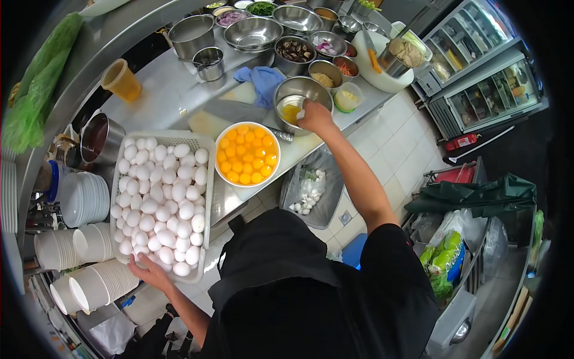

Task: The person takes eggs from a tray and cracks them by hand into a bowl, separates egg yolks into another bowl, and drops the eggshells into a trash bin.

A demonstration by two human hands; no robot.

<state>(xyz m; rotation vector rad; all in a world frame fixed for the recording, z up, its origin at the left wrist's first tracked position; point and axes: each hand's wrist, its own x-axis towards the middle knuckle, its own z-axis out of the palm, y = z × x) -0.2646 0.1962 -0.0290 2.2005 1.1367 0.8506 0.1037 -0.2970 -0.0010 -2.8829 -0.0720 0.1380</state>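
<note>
My right hand [315,117] is closed at the near rim of a steel bowl [306,87], with a white egg [301,113] partly showing in its fingers. Yellow egg [290,112] lies in the bottom of that bowl. To its left stands a round white tub [277,160] filled with many whole yolks. My left hand [149,272] is at the near end of a white plastic crate [207,179] heaped with white eggs [162,206]. Its fingers are apart, beside the nearest eggs; whether they touch one I cannot tell.
Below the counter edge hangs a bin bag [329,206] with eggshells. A blue cloth [263,82], a knife [372,54] and several steel bowls of ingredients stand farther back. Stacked white bowls [98,284] and plates [84,200] are at left.
</note>
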